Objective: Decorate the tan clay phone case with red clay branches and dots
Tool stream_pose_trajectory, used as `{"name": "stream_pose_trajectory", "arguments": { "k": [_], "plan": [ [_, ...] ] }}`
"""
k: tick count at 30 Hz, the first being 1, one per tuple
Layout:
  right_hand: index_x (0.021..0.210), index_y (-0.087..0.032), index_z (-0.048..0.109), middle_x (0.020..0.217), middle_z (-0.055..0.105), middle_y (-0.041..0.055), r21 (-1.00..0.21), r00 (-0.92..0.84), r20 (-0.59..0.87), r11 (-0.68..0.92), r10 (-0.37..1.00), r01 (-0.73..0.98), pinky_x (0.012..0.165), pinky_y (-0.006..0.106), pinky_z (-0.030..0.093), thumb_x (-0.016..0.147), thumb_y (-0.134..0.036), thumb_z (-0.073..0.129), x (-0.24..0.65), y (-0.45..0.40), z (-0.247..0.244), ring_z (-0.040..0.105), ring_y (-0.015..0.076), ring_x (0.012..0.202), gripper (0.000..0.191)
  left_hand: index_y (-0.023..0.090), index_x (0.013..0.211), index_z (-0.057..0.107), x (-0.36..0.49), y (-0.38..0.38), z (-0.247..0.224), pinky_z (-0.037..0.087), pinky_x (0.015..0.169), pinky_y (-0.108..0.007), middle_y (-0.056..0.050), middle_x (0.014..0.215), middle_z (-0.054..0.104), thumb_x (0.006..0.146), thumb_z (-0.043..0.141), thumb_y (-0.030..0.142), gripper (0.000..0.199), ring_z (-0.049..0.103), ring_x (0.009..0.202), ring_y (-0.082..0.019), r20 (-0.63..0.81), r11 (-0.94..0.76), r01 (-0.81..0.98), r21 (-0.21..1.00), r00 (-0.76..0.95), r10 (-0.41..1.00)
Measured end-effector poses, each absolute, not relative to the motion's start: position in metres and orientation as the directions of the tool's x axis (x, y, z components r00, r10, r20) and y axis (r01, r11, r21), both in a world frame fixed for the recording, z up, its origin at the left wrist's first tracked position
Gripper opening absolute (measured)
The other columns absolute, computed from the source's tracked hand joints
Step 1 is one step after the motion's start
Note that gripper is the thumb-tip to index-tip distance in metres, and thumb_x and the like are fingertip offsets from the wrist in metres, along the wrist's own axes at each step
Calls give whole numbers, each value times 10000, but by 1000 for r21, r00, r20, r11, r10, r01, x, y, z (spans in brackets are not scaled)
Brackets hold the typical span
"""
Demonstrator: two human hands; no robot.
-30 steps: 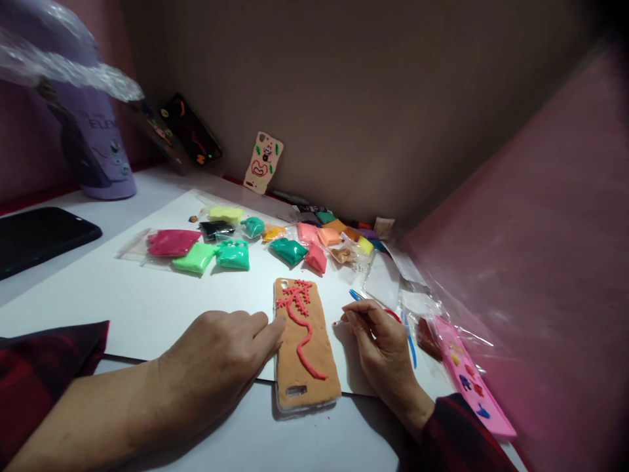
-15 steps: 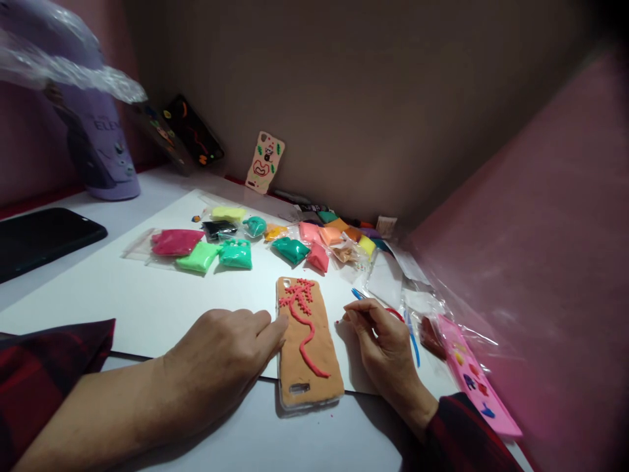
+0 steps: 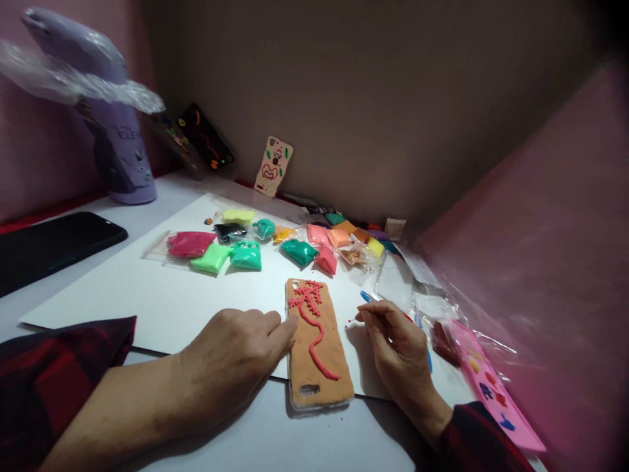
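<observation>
A phone case [image 3: 327,347] coated in tan clay lies on the table, its camera cutout at the far end. A wavy coral-red clay strand runs down it, with branching strands and small balls at the top. My left hand [image 3: 240,344] is curled at its left edge, thumb and finger gripping that side. To the right of the case, my right hand [image 3: 396,341] is closed in a pinch just above the white board. What it pinches is too thin to make out; a tiny red bit [image 3: 350,320] shows near the fingertips. A blue-tipped tool [image 3: 367,297] shows just behind this hand.
Several bagged clay pieces [image 3: 246,255] lie across the white board [image 3: 162,295]. A black phone [image 3: 59,246] and a purple bottle [image 3: 130,157] stand left. A decorated case [image 3: 273,167] leans on the back wall. A pink tray [image 3: 496,393] with clay shapes lies right.
The whole view has shifted slightly, so things appear a little farther right. Both hands keep nearly the same pose beside the phone case.
</observation>
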State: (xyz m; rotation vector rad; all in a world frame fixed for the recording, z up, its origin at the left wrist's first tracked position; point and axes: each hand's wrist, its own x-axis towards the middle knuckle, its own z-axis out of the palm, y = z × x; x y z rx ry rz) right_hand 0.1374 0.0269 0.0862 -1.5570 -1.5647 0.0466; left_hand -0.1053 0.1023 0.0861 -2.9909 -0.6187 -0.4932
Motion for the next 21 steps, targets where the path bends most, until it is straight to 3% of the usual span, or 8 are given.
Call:
{"name": "stream_pose_trajectory", "arguments": {
  "k": [12, 15, 18, 21],
  "plan": [
    [874, -195, 587, 683, 616, -8, -636, 253, 461, 118, 851, 763, 580, 261, 473, 946, -265, 437, 137, 24, 88, 602, 118, 618, 181, 169, 957, 507, -107, 100, 88, 371, 480, -311, 3, 694, 529, 898, 413, 126, 118, 508, 538, -184, 371, -917, 375, 136, 839, 398],
    [891, -202, 592, 694, 602, -9, -643, 265, 472, 123, 841, 756, 604, 280, 472, 953, -286, 430, 137, 25, 88, 593, 126, 638, 192, 156, 985, 520, -107, 100, 90, 380, 489, -304, -4, 688, 542, 922, 405, 160, 130, 516, 551, -177, 466, -920, 346, 186, 793, 393],
    [836, -206, 581, 820, 635, 24, -628, 273, 547, 171, 792, 759, 691, 314, 477, 963, -300, 405, 138, 26, 87, 613, 154, 790, 236, 133, 1094, 500, -105, 99, 95, 407, 538, -295, -27, 747, 577, 919, 423, 141, 192, 535, 629, -171, 607, -928, 291, 233, 702, 372],
    [779, -203, 561, 927, 644, 42, -618, 274, 621, 243, 735, 748, 735, 322, 481, 961, -285, 412, 139, 25, 88, 611, 168, 887, 249, 117, 1109, 476, -104, 98, 101, 433, 594, -289, -52, 816, 543, 882, 387, 69, 249, 495, 703, -159, 682, -917, 179, 356, 621, 386]
  ]
}}
